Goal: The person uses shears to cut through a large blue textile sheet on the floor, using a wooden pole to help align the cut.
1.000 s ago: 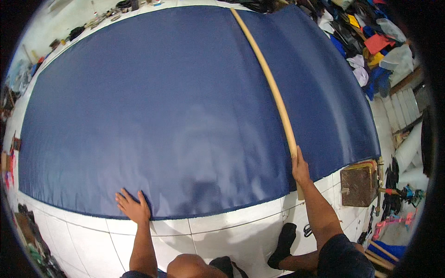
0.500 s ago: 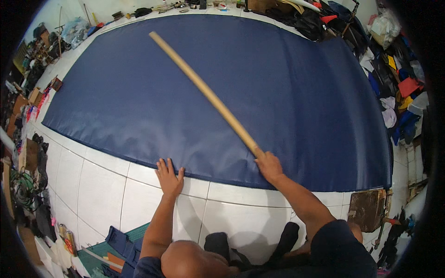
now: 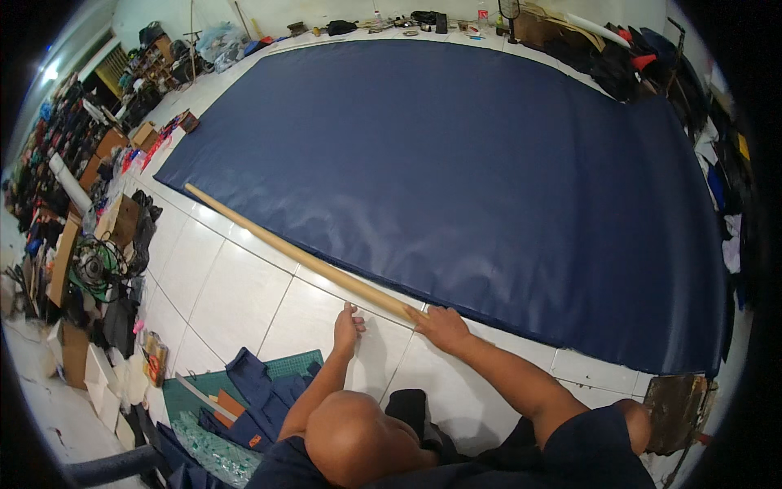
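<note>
The right hand is clamped on one end of a tan pole, which runs along the near edge of the blue sheet toward its left corner. The left hand, fingers loosely apart, is near the pole.

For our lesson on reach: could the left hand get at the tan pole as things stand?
Probably yes: the left hand looks empty and is near the tan pole, with only white floor tiles seeming to separate them.

Place: cluttered workshop
Floor: white tiles, a broad dark-blue sheet spread across them
Cutting mat: green, bearing a ruler-like strip and blue pieces
Left side: heaped materials, cardboard box
</note>
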`<state>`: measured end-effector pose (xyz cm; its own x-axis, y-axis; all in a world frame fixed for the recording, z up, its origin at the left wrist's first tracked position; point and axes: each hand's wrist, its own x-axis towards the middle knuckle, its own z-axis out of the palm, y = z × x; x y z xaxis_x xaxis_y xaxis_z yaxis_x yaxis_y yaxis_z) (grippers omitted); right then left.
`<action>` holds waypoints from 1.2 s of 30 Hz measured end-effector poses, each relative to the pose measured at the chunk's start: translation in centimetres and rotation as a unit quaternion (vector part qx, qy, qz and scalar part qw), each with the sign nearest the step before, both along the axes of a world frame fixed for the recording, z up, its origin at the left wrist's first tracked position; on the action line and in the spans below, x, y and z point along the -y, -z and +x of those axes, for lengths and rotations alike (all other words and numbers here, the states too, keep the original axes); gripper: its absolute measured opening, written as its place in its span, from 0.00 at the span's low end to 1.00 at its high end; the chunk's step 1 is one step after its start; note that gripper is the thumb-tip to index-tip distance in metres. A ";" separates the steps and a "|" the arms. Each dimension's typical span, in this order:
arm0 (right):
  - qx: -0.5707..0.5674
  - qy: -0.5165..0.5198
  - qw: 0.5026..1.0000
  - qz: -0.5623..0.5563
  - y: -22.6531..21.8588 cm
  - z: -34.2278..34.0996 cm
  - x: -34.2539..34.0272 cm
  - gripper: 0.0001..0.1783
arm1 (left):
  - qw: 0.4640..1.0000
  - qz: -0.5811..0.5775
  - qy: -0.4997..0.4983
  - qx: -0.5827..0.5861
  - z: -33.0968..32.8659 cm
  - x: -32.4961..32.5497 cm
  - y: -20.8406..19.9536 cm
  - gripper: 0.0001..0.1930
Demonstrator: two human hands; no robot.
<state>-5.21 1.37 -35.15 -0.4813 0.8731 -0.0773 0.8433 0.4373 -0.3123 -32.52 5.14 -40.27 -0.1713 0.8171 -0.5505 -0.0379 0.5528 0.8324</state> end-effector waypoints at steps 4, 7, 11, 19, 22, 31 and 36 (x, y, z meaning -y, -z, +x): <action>0.024 -0.020 1.000 -0.001 0.1 0.0 2.9 0.36 | 0.998 0.003 -0.020 0.059 2.5 0.6 -1.3 0.31; 0.000 -0.042 0.998 -0.041 0.6 1.7 4.0 0.37 | 0.997 0.015 -0.033 0.066 4.3 1.0 -1.6 0.32; 0.009 -0.054 0.992 -0.117 -1.8 3.3 2.5 0.38 | 0.996 0.064 -0.034 0.057 4.3 -1.1 -0.4 0.29; 0.159 -0.155 0.957 -0.186 -10.9 7.2 -1.4 0.33 | 0.990 0.069 -0.077 0.093 6.7 -0.7 -0.8 0.20; 0.120 -0.119 0.970 -0.172 -15.5 12.6 -0.3 0.25 | 0.996 0.051 -0.067 0.009 5.3 1.2 1.8 0.23; 0.080 0.296 0.947 -0.092 -8.5 33.8 6.9 0.17 | 0.892 0.113 -0.020 -0.438 -5.1 -2.8 4.7 0.46; 0.069 0.341 0.923 -0.167 -1.8 35.1 15.4 0.22 | 0.797 0.292 0.158 -0.505 0.9 -4.3 -0.9 0.35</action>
